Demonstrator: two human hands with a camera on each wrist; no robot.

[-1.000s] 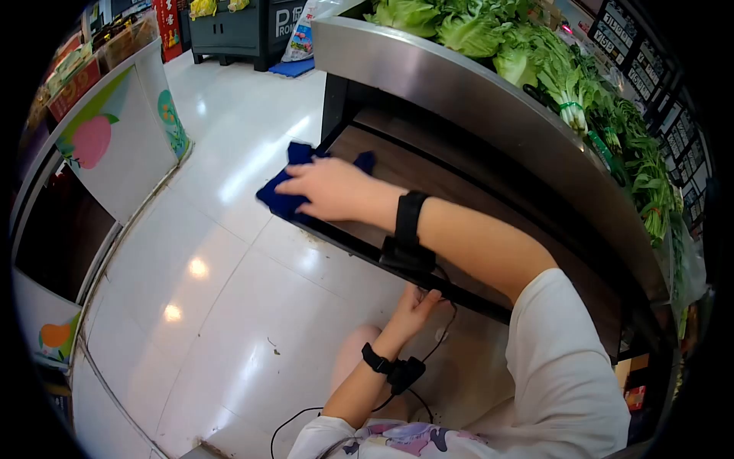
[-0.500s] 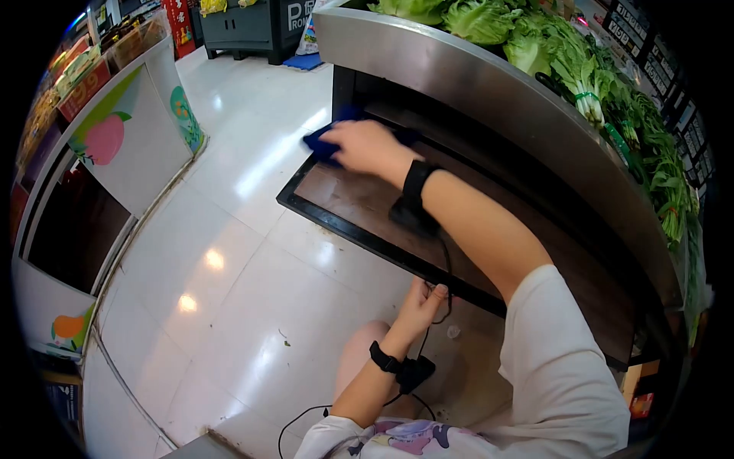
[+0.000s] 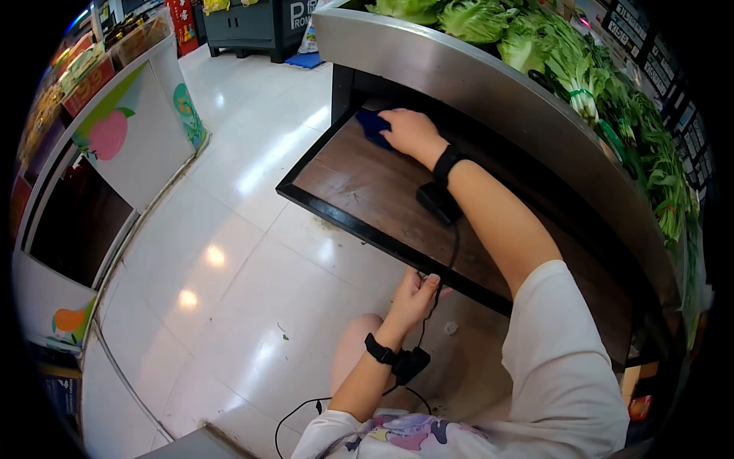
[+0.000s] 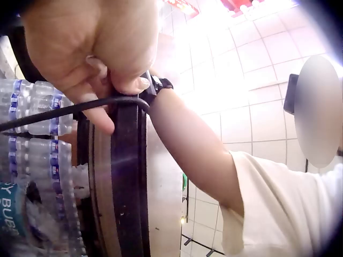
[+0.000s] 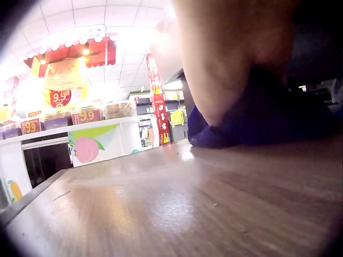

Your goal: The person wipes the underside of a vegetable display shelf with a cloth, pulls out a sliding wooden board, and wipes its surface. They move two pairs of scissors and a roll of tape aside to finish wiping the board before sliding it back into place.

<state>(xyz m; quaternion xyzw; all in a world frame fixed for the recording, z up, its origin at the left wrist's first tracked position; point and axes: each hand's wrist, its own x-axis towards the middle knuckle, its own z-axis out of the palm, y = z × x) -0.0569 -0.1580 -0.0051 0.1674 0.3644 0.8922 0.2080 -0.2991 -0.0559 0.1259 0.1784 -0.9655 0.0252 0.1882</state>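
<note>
My right hand (image 3: 415,136) holds a dark blue cloth (image 3: 372,128) down on the brown wood-grain shelf (image 3: 348,172), close to its far left corner. In the right wrist view the bunched cloth (image 5: 214,136) lies against the shelf top, and the hand hides part of it. At the shelf's black front edge (image 3: 367,233), my left hand (image 3: 413,298) grips the rim. The left wrist view has its thumb on the black edge (image 4: 128,171) and fingers reaching beneath. A black cable (image 3: 443,287) passes beside this hand.
Above the shelf runs a steel-fronted counter (image 3: 428,57) with leafy greens (image 3: 527,50). Packs of plastic bottles (image 4: 40,150) stand under the shelf. White display stand (image 3: 130,130) is across the tiled floor (image 3: 222,222). A strapped camera (image 3: 437,203) hangs below my right wrist.
My right hand with the blue cloth has moved from the shelf's front left corner along the left end to the back, away from me. My left hand stays at the front edge.
</note>
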